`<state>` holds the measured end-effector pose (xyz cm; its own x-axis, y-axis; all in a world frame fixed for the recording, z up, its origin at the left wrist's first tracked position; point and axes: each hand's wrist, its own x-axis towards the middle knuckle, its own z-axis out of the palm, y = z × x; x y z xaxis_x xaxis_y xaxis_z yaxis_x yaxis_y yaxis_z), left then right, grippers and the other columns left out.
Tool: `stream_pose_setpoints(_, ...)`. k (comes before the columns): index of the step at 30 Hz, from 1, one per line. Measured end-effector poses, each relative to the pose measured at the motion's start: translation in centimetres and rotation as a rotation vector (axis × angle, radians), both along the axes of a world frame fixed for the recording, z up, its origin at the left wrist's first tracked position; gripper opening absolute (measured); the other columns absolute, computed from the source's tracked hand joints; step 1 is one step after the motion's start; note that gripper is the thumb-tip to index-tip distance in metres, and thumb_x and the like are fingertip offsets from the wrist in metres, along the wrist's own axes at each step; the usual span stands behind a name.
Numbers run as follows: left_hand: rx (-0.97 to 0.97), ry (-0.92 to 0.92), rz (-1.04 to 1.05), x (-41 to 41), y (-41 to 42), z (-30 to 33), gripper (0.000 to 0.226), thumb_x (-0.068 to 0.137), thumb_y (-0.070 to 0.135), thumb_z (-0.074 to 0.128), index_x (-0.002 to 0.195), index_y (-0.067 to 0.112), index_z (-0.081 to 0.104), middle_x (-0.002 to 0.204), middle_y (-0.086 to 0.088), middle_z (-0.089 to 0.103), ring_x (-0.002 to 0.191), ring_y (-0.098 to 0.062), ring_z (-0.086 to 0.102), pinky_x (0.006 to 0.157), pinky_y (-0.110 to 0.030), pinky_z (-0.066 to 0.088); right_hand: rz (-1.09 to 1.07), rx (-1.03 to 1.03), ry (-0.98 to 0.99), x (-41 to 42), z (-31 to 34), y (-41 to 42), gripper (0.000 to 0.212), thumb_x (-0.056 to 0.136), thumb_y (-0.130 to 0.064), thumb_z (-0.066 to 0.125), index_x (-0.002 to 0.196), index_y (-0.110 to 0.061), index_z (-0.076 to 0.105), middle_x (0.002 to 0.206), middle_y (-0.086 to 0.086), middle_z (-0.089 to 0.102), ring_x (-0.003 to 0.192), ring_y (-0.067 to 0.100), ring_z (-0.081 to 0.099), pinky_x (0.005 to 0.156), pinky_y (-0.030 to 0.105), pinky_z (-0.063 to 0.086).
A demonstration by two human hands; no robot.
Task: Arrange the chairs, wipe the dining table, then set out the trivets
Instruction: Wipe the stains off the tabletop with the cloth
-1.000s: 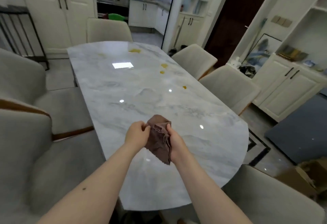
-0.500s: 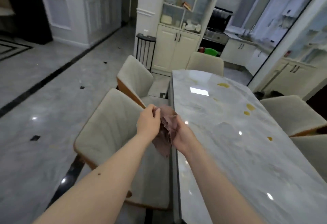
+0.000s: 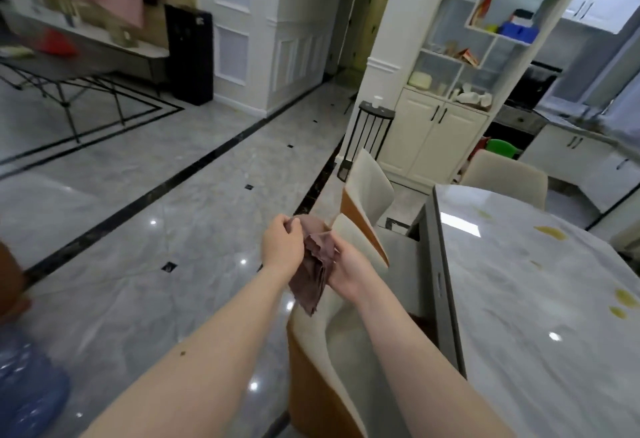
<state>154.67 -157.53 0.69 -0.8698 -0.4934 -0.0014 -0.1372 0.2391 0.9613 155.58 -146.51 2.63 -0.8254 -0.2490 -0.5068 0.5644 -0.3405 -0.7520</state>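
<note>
A: Starting at the lower left of the frame, we see a blue water jug on the grey marble floor. At the upper left stands a low folding stand, and right of it a black tower unit.

B: At centre we hold a brown cloth up in the air with both hands. The left hand has its grip curled round the cloth's upper edge; the right hand pinches the bunched folds from the other side, and the cloth's tail hangs down between the wrists.

A: Directly below the cloth is a beige chair with an orange-brown shell, pushed up against the counter. A second chair stands past it, and a third at the far end.

B: The marble counter fills the lower right of the frame, with yellow spills on it. The chairs stand between us and its near edge.

A: Compared with half a second ago, our view has swung further left: more floor shows and less counter. The hands hold the cloth as before.
</note>
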Motion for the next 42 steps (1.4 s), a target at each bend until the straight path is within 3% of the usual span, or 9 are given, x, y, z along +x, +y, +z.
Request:
stream_pose_setpoints(2,0.034,0.005,0.014,-1.4,-3.8,-0.4,0.018,0.097,0.021,0.048,0.085,0.009,0.054,0.086,-0.009,0.058,0.084,-0.024,0.055,0.069,-0.027,0.034,0.027,0.026,0.015,-1.1,0.2,-3.1,0.039,0.103,-0.031,0.039,0.111,-0.002,0.063,0.088,0.010,0.073,0.089,0.023,0.064,0.080,0.031,0.051)
stream_pose_setpoints(10,0.046,-0.070,0.091,-6.1,-14.9,-2.6,0.020,0.098,0.023,0.046,0.086,0.011,0.055,0.089,-0.007,0.059,0.084,-0.023,0.055,0.074,-0.028,0.039,0.148,0.067,0.048,-5.9,-1.4,-13.4,0.016,0.097,-0.018,0.052,0.103,-0.009,0.064,0.080,0.003,0.074,0.067,0.012,0.071,0.056,0.023,0.054)
stream_pose_setpoints(13,0.041,-0.089,0.107,-8.5,-17.3,-3.5,0.022,0.098,0.022,0.046,0.091,0.007,0.060,0.095,-0.011,0.062,0.091,-0.026,0.058,0.076,-0.029,0.039,0.160,0.063,0.064,-9.0,-2.5,-15.8,0.019,0.093,-0.009,0.058,0.111,-0.007,0.060,0.098,0.011,0.069,0.079,0.017,0.069,0.064,0.027,0.056)
stream_pose_setpoints(17,0.038,-0.059,0.151,-13.3,-21.3,-4.1,0.023,0.097,0.021,0.048,0.096,0.002,0.062,0.098,-0.014,0.064,0.090,-0.027,0.058,0.074,-0.028,0.039,0.122,0.016,0.082,-15.0,-3.9,-18.7,0.068,0.082,0.006,0.066,0.141,-0.006,0.034,0.116,0.019,0.060,0.095,0.024,0.064,0.083,0.035,0.052)
stream_pose_setpoints(19,0.024,-0.055,0.166,-15.6,-23.0,-4.0,0.024,0.097,0.020,0.048,0.094,0.002,0.062,0.096,-0.015,0.065,0.088,-0.026,0.059,0.072,-0.026,0.037,0.156,0.019,0.110,-18.0,-4.1,-20.0,0.076,0.079,0.009,0.068,0.143,-0.008,0.031,0.129,0.021,0.054,0.099,0.024,0.064,0.083,0.034,0.053)
stream_pose_setpoints(23,-0.019,-0.080,0.166,-20.2,-25.5,-3.9,0.024,0.097,0.020,0.047,0.092,0.003,0.062,0.090,-0.012,0.063,0.085,-0.025,0.058,0.071,-0.027,0.038,0.184,0.061,0.123,-23.4,-4.1,-22.2,0.069,0.077,0.013,0.067,0.137,-0.009,0.043,0.132,0.018,0.048,0.103,0.026,0.061,0.075,0.029,0.053)
stream_pose_setpoints(32,0.006,-0.098,0.146,-30.3,-31.4,-4.8,0.018,0.097,0.020,0.048,0.086,0.009,0.058,0.086,-0.007,0.060,0.082,-0.022,0.056,0.072,-0.028,0.040,0.173,0.082,0.096,-34.6,-6.1,-28.1,0.045,0.086,0.003,0.062,0.130,0.002,0.053,0.123,0.023,0.061,0.109,0.031,0.061,0.092,0.035,0.052)
stream_pose_setpoints(37,0.017,-0.104,0.068,-37.8,-35.5,-5.7,0.026,0.096,0.024,0.049,0.103,0.003,0.063,0.102,-0.013,0.065,0.095,-0.028,0.060,0.087,-0.036,0.048,0.122,0.045,0.121,-40.4,-5.7,-31.6,0.026,0.092,0.005,0.051,0.114,0.000,0.064,0.091,0.011,0.072,0.081,0.019,0.068,0.073,0.024,0.057)
stream_pose_setpoints(42,0.016,-0.132,-0.023,-44.9,-38.1,-6.1,0.027,0.096,0.020,0.050,0.102,-0.002,0.063,0.102,-0.019,0.066,0.098,-0.033,0.061,0.082,-0.033,0.044,0.008,0.040,0.100,-45.3,-5.2,-34.2,0.035,0.094,-0.002,0.051,0.128,0.005,0.056,0.123,0.024,0.060,0.099,0.027,0.063,0.087,0.032,0.053)
